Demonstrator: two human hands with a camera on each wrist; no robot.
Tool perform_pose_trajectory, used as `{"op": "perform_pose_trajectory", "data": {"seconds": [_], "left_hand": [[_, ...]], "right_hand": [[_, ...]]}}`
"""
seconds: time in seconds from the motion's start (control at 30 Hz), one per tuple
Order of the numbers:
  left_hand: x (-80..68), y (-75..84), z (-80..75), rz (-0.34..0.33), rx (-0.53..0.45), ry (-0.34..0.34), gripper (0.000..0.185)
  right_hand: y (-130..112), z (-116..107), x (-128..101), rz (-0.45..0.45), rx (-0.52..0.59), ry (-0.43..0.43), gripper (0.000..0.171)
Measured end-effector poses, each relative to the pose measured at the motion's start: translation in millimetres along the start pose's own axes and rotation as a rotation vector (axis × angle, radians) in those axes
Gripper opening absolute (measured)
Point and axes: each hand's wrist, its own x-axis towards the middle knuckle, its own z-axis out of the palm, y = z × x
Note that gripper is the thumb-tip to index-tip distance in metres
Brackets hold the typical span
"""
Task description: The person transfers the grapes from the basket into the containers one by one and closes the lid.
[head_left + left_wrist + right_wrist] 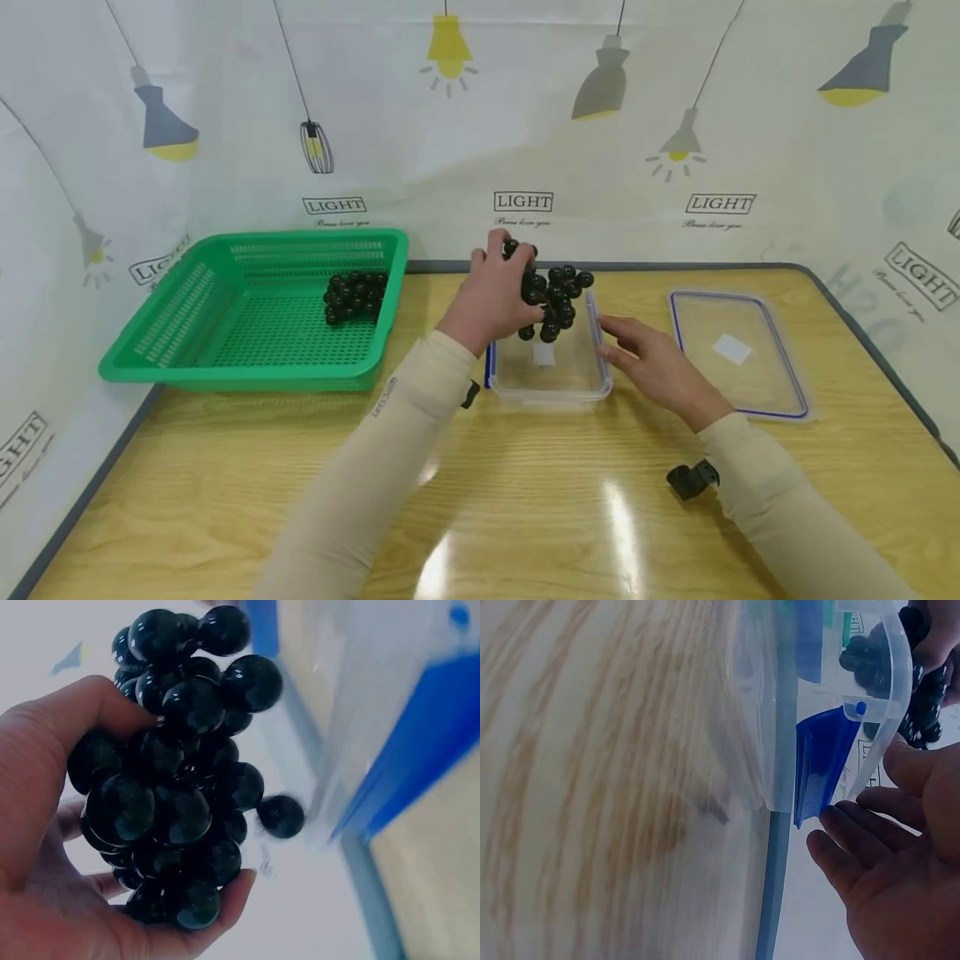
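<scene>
My left hand grips a bunch of black grapes and holds it just above a clear plastic container with blue clips. In the left wrist view the thumb and fingers of my left hand wrap round the grape bunch. My right hand lies with straight fingers against the container's right side; in the right wrist view its fingertips touch a blue clip on the container. A second bunch of black grapes lies in a green basket.
The green basket stands at the left of the wooden table. The container's clear lid with a blue rim lies flat on the right. A printed backdrop closes off the table's far and side edges.
</scene>
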Motion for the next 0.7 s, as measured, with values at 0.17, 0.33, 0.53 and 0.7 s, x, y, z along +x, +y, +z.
{"op": "perform_pose_trajectory", "data": {"seconds": [0.17,0.33,0.53,0.7], "left_hand": [[7.4,9.0,24.8,-0.015,0.018,-0.009,0.064],[10.7,11.9,40.0,-0.002,0.089,0.0,0.067],[11.0,17.0,47.0,-0.003,0.162,0.008,0.075],[12.3,20.2,52.4,-0.02,0.156,-0.021,0.078]], "right_hand": [[1,1,1,-0.021,-0.003,0.004,0.054],[1,1,1,-0.013,-0.011,-0.005,0.056],[0,1,0,-0.007,-0.016,-0.007,0.056],[-1,1,0,-0.004,-0.012,-0.006,0.056]]}}
